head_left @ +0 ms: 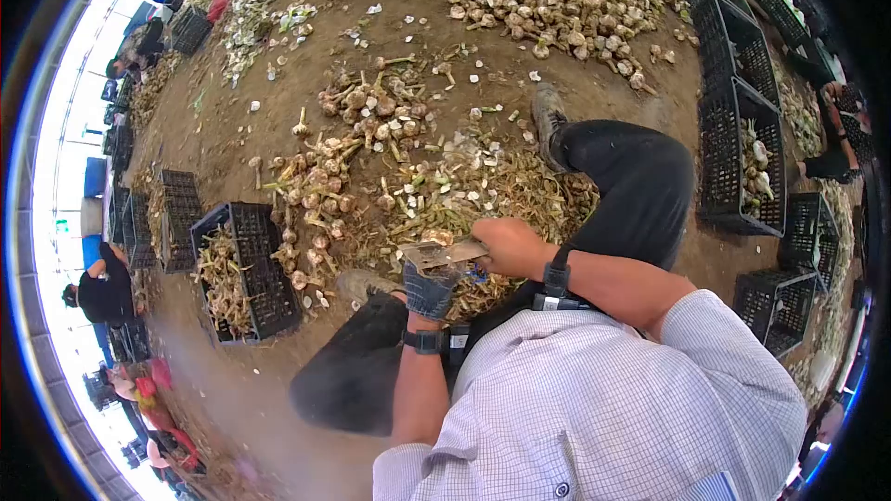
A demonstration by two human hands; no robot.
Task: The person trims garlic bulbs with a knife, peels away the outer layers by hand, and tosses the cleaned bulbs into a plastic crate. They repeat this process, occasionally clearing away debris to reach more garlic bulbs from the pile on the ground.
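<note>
A dark glove covers my left hand, whose fingers are closed round something mostly hidden under a blade. My bare right hand is wrapped round the handle end of a flat, worn knife. The blade lies across the top of my left hand. A garlic bulb shows just beyond the blade; I cannot tell whether it is held. Cut stems and peelings cover the ground between my legs, and a loose heap of garlic bulbs lies to the left of them.
A black crate with stems stands at the left. A large garlic pile lies ahead. Stacked black crates, some holding garlic, line the right. Other people sit at the far left and far right.
</note>
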